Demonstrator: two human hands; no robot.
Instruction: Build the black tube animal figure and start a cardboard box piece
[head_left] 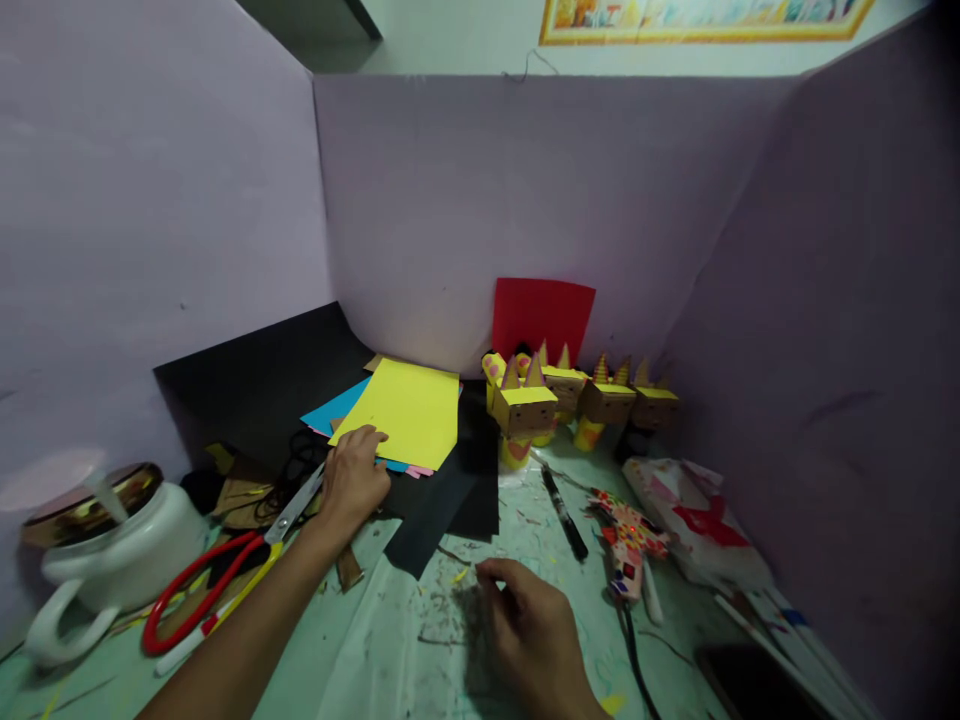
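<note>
surface: green tabletop point(405, 650), purple boards on three sides
yellow sheet point(405, 410): far centre, atop paper stack
left hand point(352, 480): fingers flat on sheet's near-left corner
right hand point(529, 625): near edge, curled, holding nothing visible
scissors point(225, 570): just left of left hand

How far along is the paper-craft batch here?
Done: a row of box-headed paper figures stands by the back wall. In hand: the left hand rests on the yellow sheet atop the coloured paper stack; the right hand hovers over the table, fingers curled, seemingly holding nothing. Left: that sheet looks uncut; scissors, black marker and glue gun lie unused.
</note>
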